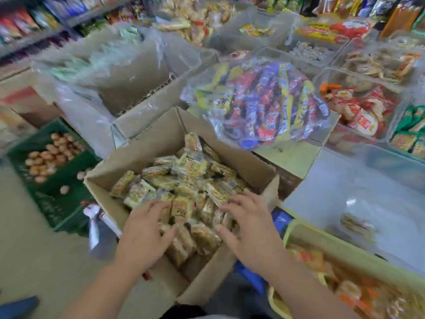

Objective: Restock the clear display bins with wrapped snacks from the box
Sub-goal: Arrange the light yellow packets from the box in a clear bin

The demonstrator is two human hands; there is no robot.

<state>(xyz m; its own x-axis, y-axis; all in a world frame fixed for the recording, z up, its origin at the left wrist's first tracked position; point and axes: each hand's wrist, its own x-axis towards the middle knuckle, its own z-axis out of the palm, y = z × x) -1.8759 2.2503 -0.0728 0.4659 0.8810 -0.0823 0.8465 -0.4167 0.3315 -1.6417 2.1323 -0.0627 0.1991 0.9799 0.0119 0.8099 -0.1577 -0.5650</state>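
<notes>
Down low, the brown cardboard box (239, 160) sits open, with its flaps standing up around the wrapped snacks (184, 176). They are small, shiny, crinkly yellow packs. The left hand (143, 233) and right hand (250, 229) rest on the pile near the front edge, a gap between them, fingers spread and gripping nothing. Just right of the box, a clear bin (333, 180) has lots of smooth bare floor. A green crate (57, 203) sits on the left.
</notes>
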